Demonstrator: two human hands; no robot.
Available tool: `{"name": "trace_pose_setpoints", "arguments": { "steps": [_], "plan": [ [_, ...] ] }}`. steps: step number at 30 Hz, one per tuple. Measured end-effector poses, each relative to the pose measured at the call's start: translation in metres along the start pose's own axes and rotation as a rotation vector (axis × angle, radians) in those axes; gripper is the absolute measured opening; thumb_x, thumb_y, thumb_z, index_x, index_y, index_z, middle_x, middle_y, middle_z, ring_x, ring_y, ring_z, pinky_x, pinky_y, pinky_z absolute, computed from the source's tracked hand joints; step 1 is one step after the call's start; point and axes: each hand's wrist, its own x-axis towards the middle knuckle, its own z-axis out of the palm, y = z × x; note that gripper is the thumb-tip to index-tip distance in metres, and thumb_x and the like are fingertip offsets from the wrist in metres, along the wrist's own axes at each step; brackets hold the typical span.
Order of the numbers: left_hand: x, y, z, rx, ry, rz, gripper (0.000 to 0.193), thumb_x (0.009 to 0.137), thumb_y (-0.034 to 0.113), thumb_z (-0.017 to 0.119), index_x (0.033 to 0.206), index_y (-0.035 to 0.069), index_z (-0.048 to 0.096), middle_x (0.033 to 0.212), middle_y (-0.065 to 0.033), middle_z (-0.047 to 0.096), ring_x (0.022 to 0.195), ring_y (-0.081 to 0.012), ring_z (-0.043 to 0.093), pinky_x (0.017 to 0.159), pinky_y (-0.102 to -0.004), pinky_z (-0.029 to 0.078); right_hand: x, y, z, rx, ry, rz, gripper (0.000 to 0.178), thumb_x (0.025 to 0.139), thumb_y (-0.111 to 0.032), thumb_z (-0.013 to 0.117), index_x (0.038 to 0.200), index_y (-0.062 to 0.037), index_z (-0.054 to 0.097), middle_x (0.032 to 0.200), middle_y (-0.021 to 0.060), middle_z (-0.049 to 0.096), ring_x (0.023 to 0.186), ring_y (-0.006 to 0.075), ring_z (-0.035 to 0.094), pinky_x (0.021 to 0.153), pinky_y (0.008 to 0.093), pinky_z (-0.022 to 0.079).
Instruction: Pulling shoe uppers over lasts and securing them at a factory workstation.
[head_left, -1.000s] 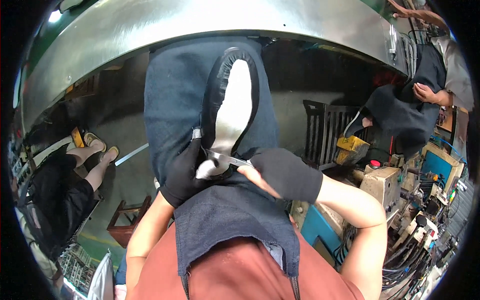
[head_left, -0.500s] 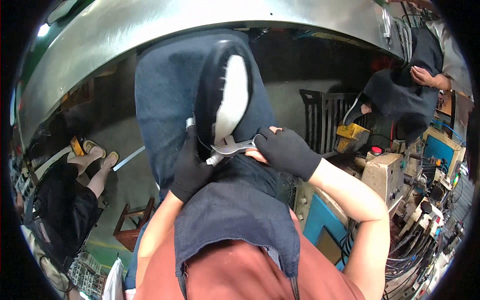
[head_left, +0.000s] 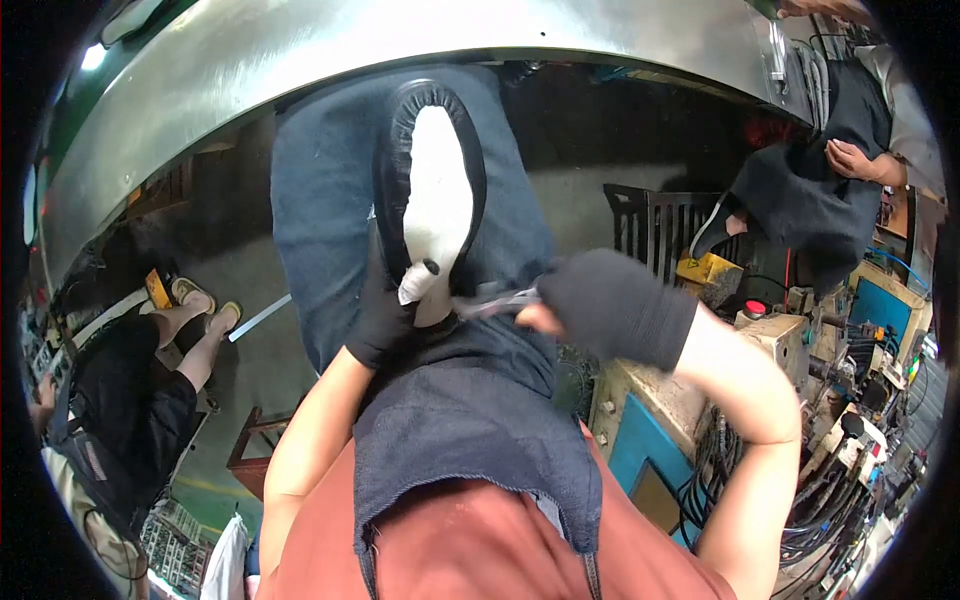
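1. Black, pleated leather rims the white underside of the shoe [head_left: 440,175], lying sole-up, toe away, on the blue-clothed lap [head_left: 325,190].
2. The left hand [head_left: 385,315] grips its heel end; the right hand [head_left: 612,308] curls around a blurred metal tool [head_left: 500,301].
3. Half a second ago, the tool overlapped the heel; now it sits farther right.

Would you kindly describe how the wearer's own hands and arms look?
The left hand and right hand wear black gloves; the right one exposes part of a digit. The left thumb seems wrapped in whitish material, dark at its tip. Both forearms are bare.
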Motion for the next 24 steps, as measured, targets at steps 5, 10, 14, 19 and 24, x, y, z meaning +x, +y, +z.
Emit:
{"name": "trace_pose_setpoints", "arguments": {
  "steps": [5,10,14,19,24],
  "plan": [
    [-0.001,0.003,-0.016,0.02,-0.177,-0.036,0.095,0.081,0.015,0.081,0.157,0.007,0.025,0.151,-0.0132,0.043,0.138,-0.0251,0.043,0.114,-0.0392,0.036,0.019,-0.036,0.023,0.057,0.455,-0.651,0.041,0.095,-0.046,0.061,0.087,-0.0058,0.069,0.086,0.0171,0.068,0.079,0.032,0.069,0.071,0.0451,0.055],
    [-0.005,0.005,-0.019,0.088,-0.186,0.073,0.112,0.077,0.012,0.087,0.159,0.003,0.012,0.156,-0.015,0.037,0.141,-0.0274,0.041,0.116,-0.0391,0.035,0.042,-0.019,0.052,-0.229,0.585,-0.517,0.042,0.092,-0.048,0.062,0.076,-0.0091,0.062,0.075,0.0088,0.055,0.066,0.0242,0.063,0.06,0.0368,0.054],
    [-0.005,0.013,-0.02,0.385,-0.247,0.108,0.11,0.078,0.008,0.085,0.16,0.007,0.012,0.156,-0.0149,0.037,0.141,-0.0271,0.041,0.116,-0.039,0.036,0.038,-0.015,0.07,0.056,0.685,-0.504,0.032,0.096,-0.038,0.062,0.083,-0.0093,0.067,0.078,0.0107,0.06,0.069,0.027,0.065,0.061,0.0391,0.053],
    [-0.019,0.013,-0.028,0.036,-0.194,-0.274,0.106,0.077,0.017,0.085,0.158,0.004,0.017,0.157,-0.0164,0.036,0.143,-0.0274,0.039,0.117,-0.039,0.033,0.031,0.018,0.105,0.719,0.51,-0.101,0.041,0.104,-0.04,0.052,0.091,-0.0042,0.066,0.078,0.0143,0.067,0.07,0.0272,0.065,0.064,0.039,0.05],
    [-0.01,0.031,-0.028,-0.066,-0.031,-0.067,0.12,0.074,0.025,0.089,0.162,0.01,0.009,0.162,-0.0124,0.028,0.147,-0.0262,0.033,0.119,-0.036,0.03,0.059,0.018,0.173,1.265,0.575,0.261,0.047,0.11,-0.043,0.036,0.109,-0.0071,0.066,0.07,0.0003,0.059,0.065,0.0104,0.056,0.064,0.0269,0.047]
  ]
}}
